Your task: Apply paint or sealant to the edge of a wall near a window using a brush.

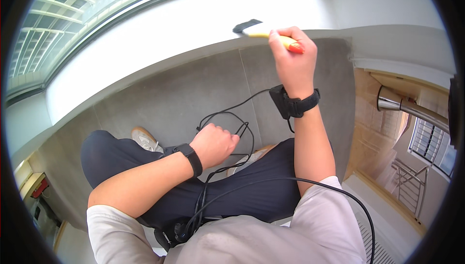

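Observation:
My right hand (296,59) is closed round the handle of a brush (257,35). The handle is yellow with an orange-red end, and the dark, flat bristle head points left over the white window sill (184,24). From this angle I cannot tell whether the bristles touch the sill. Low over my lap, my left hand (214,146) is curled into a fist, with its back turned up and its fingertips hidden. Nothing shows in it. Black cables (249,133) loop just beside and behind it.
Beyond the sill runs a window (72,26) with white bars outside. Grey floor tiles (218,85) lie below the sill, near my shoes and bent knees. A black cable (356,201) trails across my lap to the right. A wooden-framed mirror-like panel (387,138) stands at the right.

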Motion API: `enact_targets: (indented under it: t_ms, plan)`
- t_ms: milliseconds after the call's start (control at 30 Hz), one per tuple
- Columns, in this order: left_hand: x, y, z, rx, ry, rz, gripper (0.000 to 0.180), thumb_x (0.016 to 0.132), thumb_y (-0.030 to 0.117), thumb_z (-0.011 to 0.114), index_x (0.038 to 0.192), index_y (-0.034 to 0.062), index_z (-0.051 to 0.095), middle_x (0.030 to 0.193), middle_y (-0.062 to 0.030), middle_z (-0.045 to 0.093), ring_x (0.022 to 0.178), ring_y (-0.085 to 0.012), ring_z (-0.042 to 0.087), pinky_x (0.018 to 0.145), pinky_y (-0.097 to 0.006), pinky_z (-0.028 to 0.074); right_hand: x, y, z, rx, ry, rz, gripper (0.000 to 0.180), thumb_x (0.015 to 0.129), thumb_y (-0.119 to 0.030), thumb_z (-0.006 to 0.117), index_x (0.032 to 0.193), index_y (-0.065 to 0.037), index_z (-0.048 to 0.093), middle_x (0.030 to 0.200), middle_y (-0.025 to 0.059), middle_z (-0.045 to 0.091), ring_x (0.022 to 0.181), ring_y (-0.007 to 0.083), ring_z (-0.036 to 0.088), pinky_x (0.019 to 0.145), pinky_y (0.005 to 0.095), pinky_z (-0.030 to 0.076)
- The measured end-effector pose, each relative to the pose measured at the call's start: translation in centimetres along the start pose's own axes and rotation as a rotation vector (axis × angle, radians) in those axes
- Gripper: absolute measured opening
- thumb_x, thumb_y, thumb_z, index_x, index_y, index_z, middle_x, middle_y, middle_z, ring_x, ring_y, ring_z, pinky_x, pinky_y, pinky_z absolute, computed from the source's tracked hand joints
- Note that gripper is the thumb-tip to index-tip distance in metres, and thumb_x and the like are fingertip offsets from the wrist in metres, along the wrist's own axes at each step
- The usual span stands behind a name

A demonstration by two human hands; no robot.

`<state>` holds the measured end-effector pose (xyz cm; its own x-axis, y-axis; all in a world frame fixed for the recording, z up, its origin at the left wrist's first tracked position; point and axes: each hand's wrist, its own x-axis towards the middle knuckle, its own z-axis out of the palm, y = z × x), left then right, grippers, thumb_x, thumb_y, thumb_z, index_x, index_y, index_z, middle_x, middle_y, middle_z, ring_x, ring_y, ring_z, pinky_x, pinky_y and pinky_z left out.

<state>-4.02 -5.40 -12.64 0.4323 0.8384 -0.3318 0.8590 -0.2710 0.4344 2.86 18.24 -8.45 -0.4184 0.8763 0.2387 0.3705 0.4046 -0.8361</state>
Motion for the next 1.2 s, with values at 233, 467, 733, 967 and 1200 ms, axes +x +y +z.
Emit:
enact_targets:
  t_ms: [233,467,733,967,1200]
  plan:
    - [-0.1,0.0,0.1,0.001,-0.015,-0.020,0.027,0.083,0.029,0.074,0.092,0.0084,0.059,0.078,-0.0054,0.066,0.074,-0.0236,0.069,0.067,-0.036,0.051,0.7,0.3,-0.8,0.012,-0.113,0.002,0.016,0.087,-0.013,0.072,0.085,0.002,0.069,0.069,0.0081,0.065,0.062,0.0131,0.058,0.062,0.0296,0.048]
    - [0.0,0.0,-0.2,0.003,-0.013,0.000,0.027,0.084,0.029,0.074,0.092,0.0086,0.059,0.078,-0.0052,0.066,0.074,-0.0235,0.069,0.066,-0.036,0.051,1.3,1.4,-1.6,0.043,-0.037,0.102,0.017,0.088,-0.014,0.072,0.086,0.002,0.068,0.070,0.0078,0.066,0.064,0.0137,0.059,0.062,0.0306,0.048]
    - [-0.2,0.1,0.0,0.007,0.008,-0.005,0.026,0.084,0.029,0.073,0.092,0.0087,0.059,0.077,-0.0054,0.066,0.074,-0.0236,0.069,0.065,-0.036,0.050,1.3,1.4,-1.7,0.067,-0.058,0.102,0.018,0.088,-0.014,0.072,0.085,0.003,0.068,0.067,0.0039,0.062,0.063,0.0115,0.061,0.059,0.0312,0.048]
    - [-0.1,0.0,0.2,0.009,0.003,-0.005,0.026,0.083,0.029,0.073,0.090,0.0089,0.059,0.075,-0.0050,0.065,0.072,-0.0236,0.069,0.064,-0.036,0.050,1.4,0.5,-2.1,-0.003,-0.004,0.143,0.017,0.088,-0.014,0.072,0.083,0.003,0.068,0.065,0.0024,0.061,0.056,0.0106,0.056,0.055,0.0289,0.045]
    - [-0.1,0.2,0.0,-0.005,0.013,-0.010,0.022,0.083,0.026,0.072,0.088,0.0087,0.058,0.073,-0.0053,0.065,0.070,-0.0233,0.069,0.064,-0.036,0.050,0.9,-0.5,-1.3,-0.144,0.114,-0.042,0.017,0.087,-0.012,0.072,0.079,0.002,0.066,0.063,0.0075,0.062,0.056,0.0145,0.056,0.058,0.0293,0.046]
